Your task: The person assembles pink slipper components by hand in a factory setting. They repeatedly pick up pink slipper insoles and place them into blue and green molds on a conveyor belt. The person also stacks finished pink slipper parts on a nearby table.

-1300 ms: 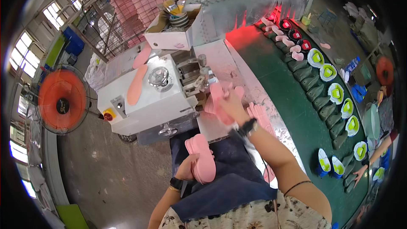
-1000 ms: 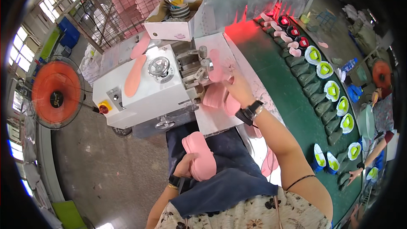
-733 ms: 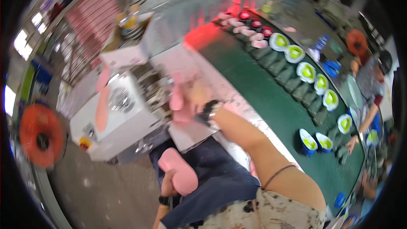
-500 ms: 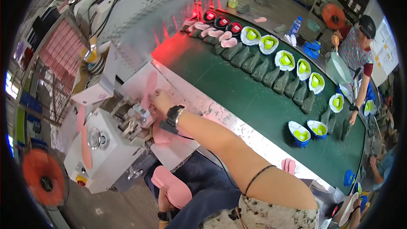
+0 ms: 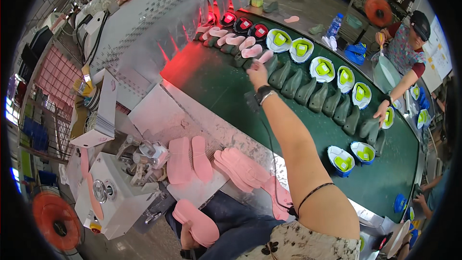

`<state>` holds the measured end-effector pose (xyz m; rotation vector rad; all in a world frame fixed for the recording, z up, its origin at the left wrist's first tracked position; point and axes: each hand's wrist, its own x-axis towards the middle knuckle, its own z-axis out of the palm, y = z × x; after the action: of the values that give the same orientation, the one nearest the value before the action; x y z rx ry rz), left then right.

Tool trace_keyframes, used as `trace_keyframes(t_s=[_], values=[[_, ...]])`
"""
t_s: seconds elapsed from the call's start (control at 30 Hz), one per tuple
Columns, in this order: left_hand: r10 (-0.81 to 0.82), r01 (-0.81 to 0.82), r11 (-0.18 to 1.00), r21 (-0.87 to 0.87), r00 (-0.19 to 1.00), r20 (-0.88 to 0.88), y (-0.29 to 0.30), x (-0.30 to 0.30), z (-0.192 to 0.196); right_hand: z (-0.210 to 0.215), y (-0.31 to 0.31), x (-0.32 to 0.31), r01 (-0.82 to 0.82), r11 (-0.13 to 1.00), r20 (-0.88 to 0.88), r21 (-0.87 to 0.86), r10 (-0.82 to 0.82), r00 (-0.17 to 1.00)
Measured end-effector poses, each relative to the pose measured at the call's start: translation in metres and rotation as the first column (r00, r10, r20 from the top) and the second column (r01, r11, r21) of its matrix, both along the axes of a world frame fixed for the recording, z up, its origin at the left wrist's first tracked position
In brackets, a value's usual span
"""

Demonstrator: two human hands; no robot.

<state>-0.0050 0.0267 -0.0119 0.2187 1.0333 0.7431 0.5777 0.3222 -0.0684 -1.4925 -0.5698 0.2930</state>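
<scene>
Right hand (image 5: 258,70) has reached grey-green moulded lasts (image 5: 290,85), apparently pinching a flat pink insole (image 5: 265,57); left hand (image 5: 186,234) clamps a pink insole stack (image 5: 201,225).

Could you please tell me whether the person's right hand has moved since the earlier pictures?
Yes, the right hand has moved away from the white machine, out to the dark forms on the green belt.

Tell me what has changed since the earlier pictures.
The right hand has moved from beside the white machine out over the green belt to the row of dark lasts; a pink insole now shows just beyond it. The left hand still holds its insole stack.
</scene>
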Motion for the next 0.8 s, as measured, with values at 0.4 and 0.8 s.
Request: trace_keyframes(t_s=[0.4, 0.8], values=[[-0.028, 0.025, 0.995, 0.094, 0.999, 0.026, 0.003, 0.012, 0.027, 0.078, -0.265, -0.364, -0.882, 0.333, -0.137, -0.333, 0.908, 0.395], [-0.14, 0.135, 0.99, 0.039, 0.964, 0.226, -0.045, -0.038, 0.041, 0.056, -0.077, -0.368, -0.67, 0.656, 0.016, -0.348, 0.718, 0.696]])
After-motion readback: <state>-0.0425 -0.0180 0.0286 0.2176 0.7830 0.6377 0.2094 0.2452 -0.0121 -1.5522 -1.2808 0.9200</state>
